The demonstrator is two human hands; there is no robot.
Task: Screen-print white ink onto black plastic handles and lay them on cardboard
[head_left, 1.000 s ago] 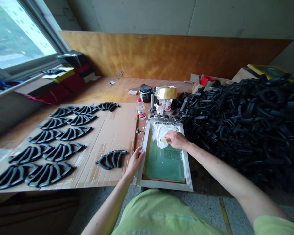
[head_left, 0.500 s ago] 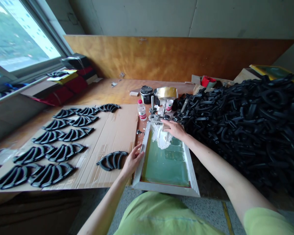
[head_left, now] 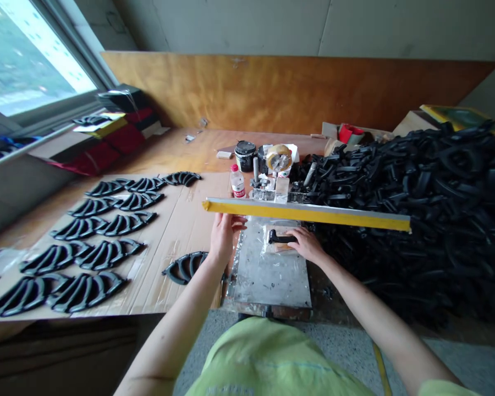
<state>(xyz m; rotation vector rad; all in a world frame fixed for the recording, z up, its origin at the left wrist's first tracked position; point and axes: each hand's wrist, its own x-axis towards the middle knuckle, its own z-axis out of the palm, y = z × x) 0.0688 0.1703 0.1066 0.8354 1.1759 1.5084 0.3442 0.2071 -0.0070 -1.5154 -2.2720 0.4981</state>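
Observation:
The screen-printing frame (head_left: 313,214) is swung up on its hinge, so I see its yellow-taped edge as a long bar. My left hand (head_left: 225,234) holds the frame's left end up, fingers curled on it. Underneath lies the grey metal base plate (head_left: 268,275). A curved black plastic part (head_left: 280,238) rests on a small block at the plate's far end. My right hand (head_left: 309,246) has its fingers on that part. A group of black curved parts (head_left: 185,267) lies on the cardboard just left of my left arm.
Rows of black curved parts (head_left: 86,242) lie on a cardboard sheet (head_left: 181,220) at left. A big heap of the same parts (head_left: 416,192) fills the right side. A small bottle (head_left: 237,182), a black ink tub (head_left: 245,155) and a tape roll (head_left: 279,158) stand behind the frame.
The frame lay flat with my right hand drawing white ink across the mesh. It is now lifted by my left hand, and my right hand has dropped to the part underneath.

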